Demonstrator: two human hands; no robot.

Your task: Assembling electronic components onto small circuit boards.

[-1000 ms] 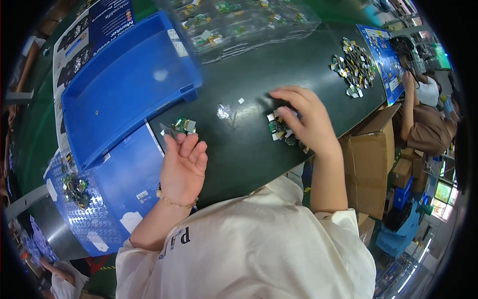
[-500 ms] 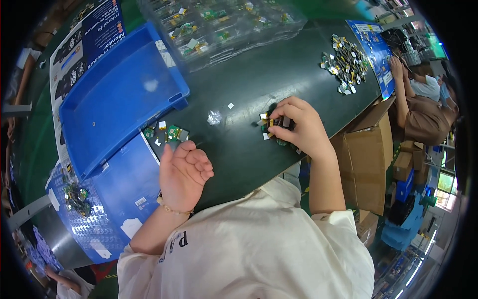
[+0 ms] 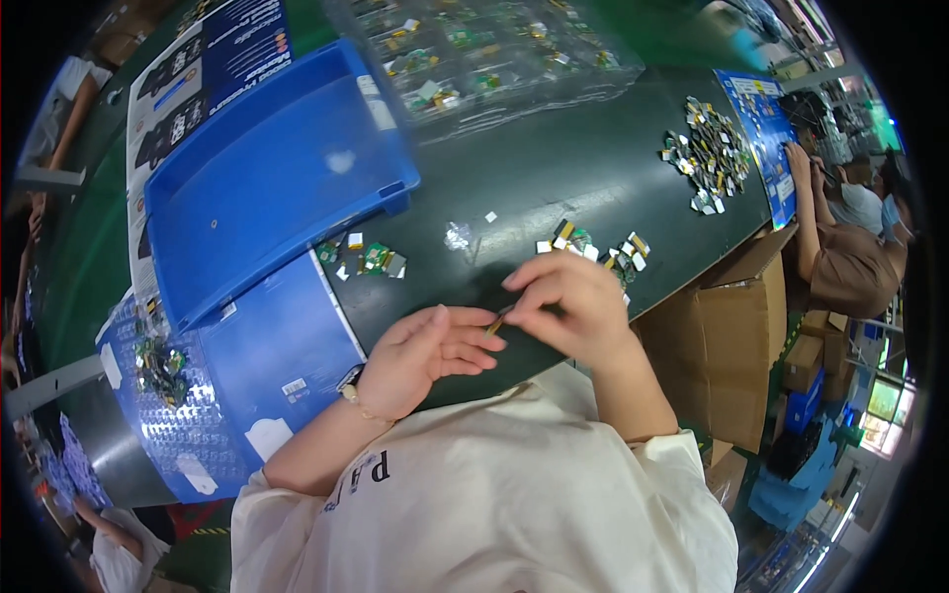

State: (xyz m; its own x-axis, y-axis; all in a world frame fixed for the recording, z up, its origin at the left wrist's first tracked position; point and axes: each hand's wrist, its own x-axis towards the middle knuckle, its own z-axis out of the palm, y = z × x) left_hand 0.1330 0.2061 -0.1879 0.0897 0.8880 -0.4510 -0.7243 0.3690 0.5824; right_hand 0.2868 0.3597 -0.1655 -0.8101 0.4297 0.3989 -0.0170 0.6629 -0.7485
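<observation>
My right hand (image 3: 575, 308) pinches a small thin circuit board (image 3: 498, 321) between thumb and fingertips, over the near part of the dark table. Palm up and fingers stretched out, my left hand (image 3: 407, 364) lies close against that board; its fingertips seem to touch it. Just beyond my right hand sits a loose group of small circuit boards (image 3: 583, 243) with white and yellowish parts. A few more green boards (image 3: 376, 259) lie beyond my left hand, beside the blue tray (image 3: 267, 148).
Clear plastic trays (image 3: 494, 74) with green boards stand at the back. A large pile of small boards (image 3: 710, 153) is at the far right. An open cardboard box (image 3: 717, 336) adjoins the table's right edge. A person (image 3: 840, 232) sits beyond it.
My right hand has drawn back from the group of boards toward my left hand, bringing one small board. My left hand has moved right, and its fingers have straightened.
</observation>
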